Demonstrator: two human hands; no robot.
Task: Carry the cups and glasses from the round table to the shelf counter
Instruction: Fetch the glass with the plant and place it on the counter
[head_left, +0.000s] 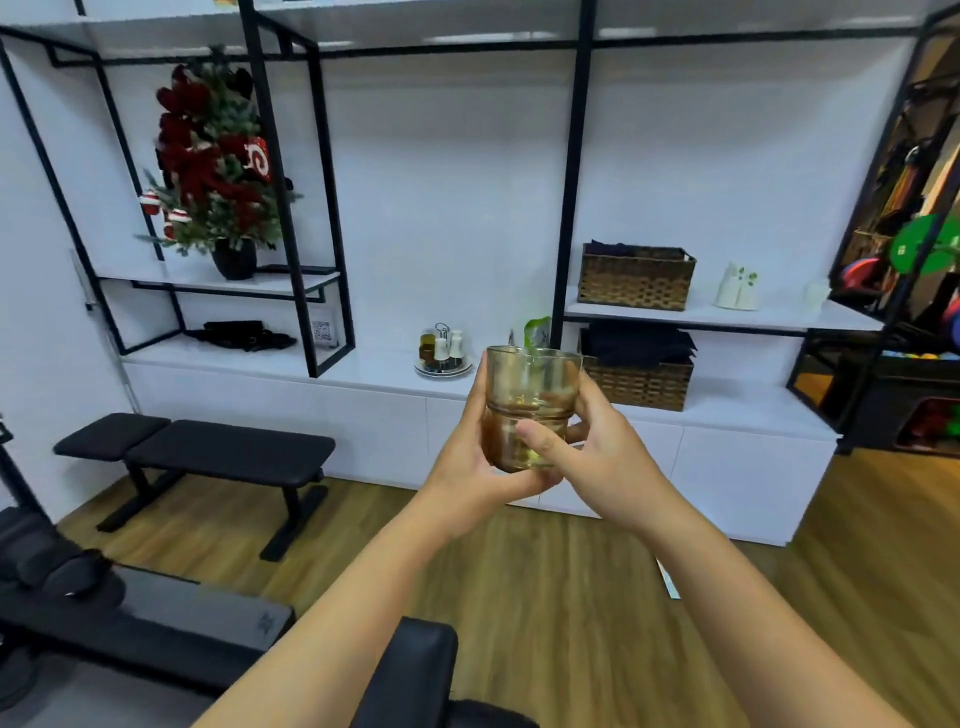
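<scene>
An amber-tinted glass (531, 384) is held upright at chest height in front of me, with both arms stretched forward. My left hand (470, 457) cups its left side and base. My right hand (597, 457) wraps its right side, thumb across the front. The white shelf counter (374, 371) runs along the far wall behind the glass, some way ahead. The round table is out of view.
A cruet set on a plate (442, 352) stands on the counter. Wicker baskets (638, 382) sit to the right, a decorated small tree (218, 171) on the left shelf. Black workout benches (202, 452) stand left, wooden floor (545, 597) lies ahead, a black chair back (410, 670) just below me.
</scene>
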